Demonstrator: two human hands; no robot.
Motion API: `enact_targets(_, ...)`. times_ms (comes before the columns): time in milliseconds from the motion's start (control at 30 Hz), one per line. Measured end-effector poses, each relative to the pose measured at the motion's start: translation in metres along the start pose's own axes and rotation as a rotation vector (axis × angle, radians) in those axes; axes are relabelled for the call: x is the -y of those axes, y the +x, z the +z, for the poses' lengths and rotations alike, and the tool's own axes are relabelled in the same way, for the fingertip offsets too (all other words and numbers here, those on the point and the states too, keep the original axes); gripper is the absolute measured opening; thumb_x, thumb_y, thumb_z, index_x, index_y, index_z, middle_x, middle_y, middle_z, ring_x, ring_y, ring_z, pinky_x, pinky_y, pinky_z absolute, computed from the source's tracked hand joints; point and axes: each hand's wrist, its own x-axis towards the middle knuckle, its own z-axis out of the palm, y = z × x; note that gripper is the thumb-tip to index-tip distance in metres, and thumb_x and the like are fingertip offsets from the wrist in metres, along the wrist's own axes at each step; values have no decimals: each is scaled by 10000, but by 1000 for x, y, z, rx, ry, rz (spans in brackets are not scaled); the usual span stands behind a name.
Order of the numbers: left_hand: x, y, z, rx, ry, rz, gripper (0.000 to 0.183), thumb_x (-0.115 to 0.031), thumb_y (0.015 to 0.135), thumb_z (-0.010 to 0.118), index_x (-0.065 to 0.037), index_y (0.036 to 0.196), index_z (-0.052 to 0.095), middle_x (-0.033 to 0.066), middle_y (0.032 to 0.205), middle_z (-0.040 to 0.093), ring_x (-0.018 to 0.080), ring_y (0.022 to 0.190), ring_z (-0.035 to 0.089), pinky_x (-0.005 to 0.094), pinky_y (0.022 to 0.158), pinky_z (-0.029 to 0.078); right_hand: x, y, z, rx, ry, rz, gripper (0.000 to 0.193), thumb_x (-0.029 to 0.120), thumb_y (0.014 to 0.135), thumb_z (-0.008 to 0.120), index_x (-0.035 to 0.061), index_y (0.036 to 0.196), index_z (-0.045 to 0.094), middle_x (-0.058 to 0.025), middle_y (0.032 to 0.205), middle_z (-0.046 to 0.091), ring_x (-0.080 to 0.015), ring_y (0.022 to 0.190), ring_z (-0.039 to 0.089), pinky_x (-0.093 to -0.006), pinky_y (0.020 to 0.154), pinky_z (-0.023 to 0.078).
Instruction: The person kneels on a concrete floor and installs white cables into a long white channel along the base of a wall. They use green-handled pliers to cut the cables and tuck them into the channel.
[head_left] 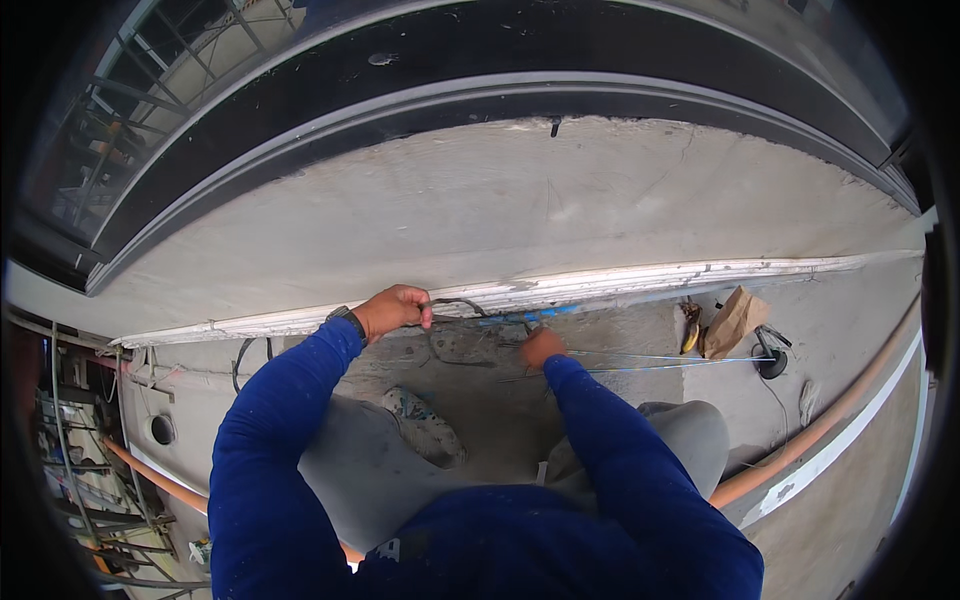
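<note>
Dark cable [455, 303] loops off the white ledge strip [600, 280] at the foot of the concrete wall [520, 190] — left hand [395, 308] sits on that strip, fingers clenched around the cable end. Right hand [543, 347] is lower, just beside a blue cable [545, 315]; its fingers are curled, seemingly pinching thin wires [660, 360] that run out to the right (exact grip hard to tell). Both sleeves are blue, a watch [348, 318] on the left wrist. Below the hands: grey trousers and a paint-spattered shoe [425, 425] on the concrete floor [850, 320]. Further right — a brown paper bag [733, 320], a yellow tool [691, 338] touching it, an orange pipe [830, 425] along the edge.
</note>
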Motion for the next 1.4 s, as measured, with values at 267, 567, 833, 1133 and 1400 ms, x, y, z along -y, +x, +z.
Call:
enact_targets(267, 69, -156, -37, -310, -340, -191, 172, -215, 1050, 621, -81, 946, 649, 76, 1034, 714, 214, 1042, 681, 373, 978, 529, -15, 14, 22, -274, 68, 26, 451, 258, 841, 726, 7, 1212, 676, -235, 1159, 731, -413, 1095, 692, -484, 985, 531)
enact_targets(567, 82, -130, -53, -114, 1, -357, 175, -246, 1049, 610, -83, 1009, 660, 75, 1106, 750, 194, 1064, 701, 361, 970, 532, -10, 24, 36, 20, 825, 86, 360, 117, 876, 723, 0, 1212, 666, -129, 1091, 725, -243, 895, 718, -372, 840, 569)
enact_targets(833, 258, -148, -120, 207, 1207, -166, 283, -312, 911, 669, -44, 935, 757, 182, 963, 767, 361, 937, 740, 456, 846, 577, -36, 25, 13, -124, 769, -137, 238, 62, 903, 657, 7, 1128, 715, -88, 953, 741, -197, 828, 710, -348, 773, 572)
enact_targets(1133, 372, -343, -61, -244, 1066, -499, 186, -158, 909, 602, -57, 901, 758, 192, 955, 763, 382, 925, 731, 465, 811, 577, -47, 23, -22, -269, 179, -65, 197, 213, 855, 659, 60, 921, 763, -217, 953, 756, -420, 931, 717, -478, 843, 559)
enact_targets(1400, 279, -315, -35, -1108, -270, -179, 319, -263, 1075, 548, -125, 790, 584, -35, 659, 517, 97, 566, 489, 299, 558, 457, -8, -10, -51, -301, 29, -130, 209, 236, 877, 642, 82, 941, 769, -218, 977, 754, -430, 946, 709, -499, 861, 554)
